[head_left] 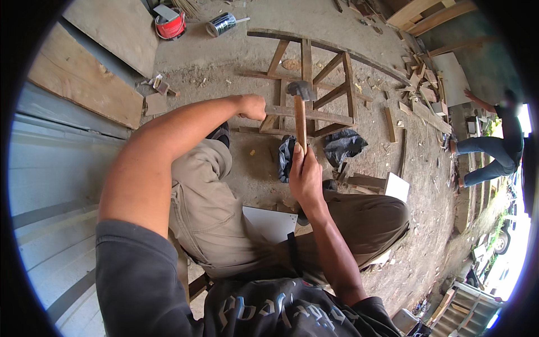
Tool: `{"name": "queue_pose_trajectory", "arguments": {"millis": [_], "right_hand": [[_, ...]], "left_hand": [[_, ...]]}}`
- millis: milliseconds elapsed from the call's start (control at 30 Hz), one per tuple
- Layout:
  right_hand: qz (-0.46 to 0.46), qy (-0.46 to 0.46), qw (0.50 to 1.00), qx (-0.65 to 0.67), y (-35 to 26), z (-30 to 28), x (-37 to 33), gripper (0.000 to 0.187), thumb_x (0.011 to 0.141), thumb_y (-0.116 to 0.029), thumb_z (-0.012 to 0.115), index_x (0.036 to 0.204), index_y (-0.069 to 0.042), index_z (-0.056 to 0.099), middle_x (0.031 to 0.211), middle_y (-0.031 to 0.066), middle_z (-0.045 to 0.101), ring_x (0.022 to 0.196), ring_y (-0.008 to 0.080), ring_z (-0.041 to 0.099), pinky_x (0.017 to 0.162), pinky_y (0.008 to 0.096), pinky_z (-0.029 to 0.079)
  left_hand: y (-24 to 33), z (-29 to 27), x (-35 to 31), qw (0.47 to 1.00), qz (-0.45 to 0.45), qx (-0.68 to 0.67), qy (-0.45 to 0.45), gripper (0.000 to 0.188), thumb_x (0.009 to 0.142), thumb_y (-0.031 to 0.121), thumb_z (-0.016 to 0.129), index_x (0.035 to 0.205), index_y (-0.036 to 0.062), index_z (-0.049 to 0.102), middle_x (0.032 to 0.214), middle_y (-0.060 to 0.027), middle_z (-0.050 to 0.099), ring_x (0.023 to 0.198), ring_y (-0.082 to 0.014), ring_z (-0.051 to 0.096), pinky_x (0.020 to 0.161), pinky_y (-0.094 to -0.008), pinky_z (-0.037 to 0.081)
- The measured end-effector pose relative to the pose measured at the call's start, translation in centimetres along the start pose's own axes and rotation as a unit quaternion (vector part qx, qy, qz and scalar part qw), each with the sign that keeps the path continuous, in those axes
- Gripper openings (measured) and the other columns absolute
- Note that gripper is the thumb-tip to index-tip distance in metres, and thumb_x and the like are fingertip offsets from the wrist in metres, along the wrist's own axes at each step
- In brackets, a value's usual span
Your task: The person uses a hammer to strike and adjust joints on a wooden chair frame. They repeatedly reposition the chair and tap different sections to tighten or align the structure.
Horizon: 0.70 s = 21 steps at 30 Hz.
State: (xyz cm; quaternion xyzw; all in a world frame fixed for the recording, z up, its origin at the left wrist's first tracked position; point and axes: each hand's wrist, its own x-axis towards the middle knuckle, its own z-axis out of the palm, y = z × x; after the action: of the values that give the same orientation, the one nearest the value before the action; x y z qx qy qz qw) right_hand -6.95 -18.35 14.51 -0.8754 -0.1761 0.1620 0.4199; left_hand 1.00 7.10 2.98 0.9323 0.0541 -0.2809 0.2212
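Note:
My right hand (pixel 307 175) is wrapped round the wooden handle of a hammer (pixel 300 121), whose dark metal head points away from me. The hammer head hangs over a frame of brown wooden bars (pixel 325 116) that stands on the ground in front of me. My left hand (pixel 252 106) is closed at the left end of the frame's near rail, and the rail's end is hidden by the fingers. Whether a small piece such as a nail is also in those fingers, I cannot make out.
Black plastic bags (pixel 343 147) lie by my feet. A red bucket (pixel 170 25) and a metal can (pixel 220 24) stand far left. Wood scraps (pixel 424 84) are heaped far right, near another person (pixel 494 154). Boards (pixel 84 76) lean at left.

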Motion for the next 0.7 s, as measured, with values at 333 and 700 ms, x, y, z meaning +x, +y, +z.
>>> {"name": "queue_pose_trajectory", "arguments": {"millis": [333,700], "right_hand": [[-0.138,0.08,0.976,0.151,-4.4,-2.5,0.7,0.041,0.103,-0.036,0.044,0.092,0.003,0.048,0.057,0.0082,0.051,0.05,0.0144,0.051,0.046,0.0321,0.04],[-0.077,0.04,0.989,0.123,-2.3,-1.7,0.9,0.039,0.103,-0.035,0.042,0.094,0.002,0.052,0.056,0.0104,0.05,0.05,0.0188,0.054,0.049,0.0354,0.043]], "left_hand": [[-1.3,1.1,1.3,0.999,0.028,0.03,-0.009,0.035,0.071,0.023,0.056,0.066,-0.0104,0.065,0.058,-0.0252,0.061,0.051,-0.0342,0.063,0.054,-0.0432,0.053],[-1.0,2.2,0.8,0.999,0.038,0.028,-0.017,0.034,0.069,0.021,0.056,0.069,-0.0122,0.065,0.058,-0.0272,0.06,0.052,-0.0349,0.064,0.053,-0.0445,0.053]]}}
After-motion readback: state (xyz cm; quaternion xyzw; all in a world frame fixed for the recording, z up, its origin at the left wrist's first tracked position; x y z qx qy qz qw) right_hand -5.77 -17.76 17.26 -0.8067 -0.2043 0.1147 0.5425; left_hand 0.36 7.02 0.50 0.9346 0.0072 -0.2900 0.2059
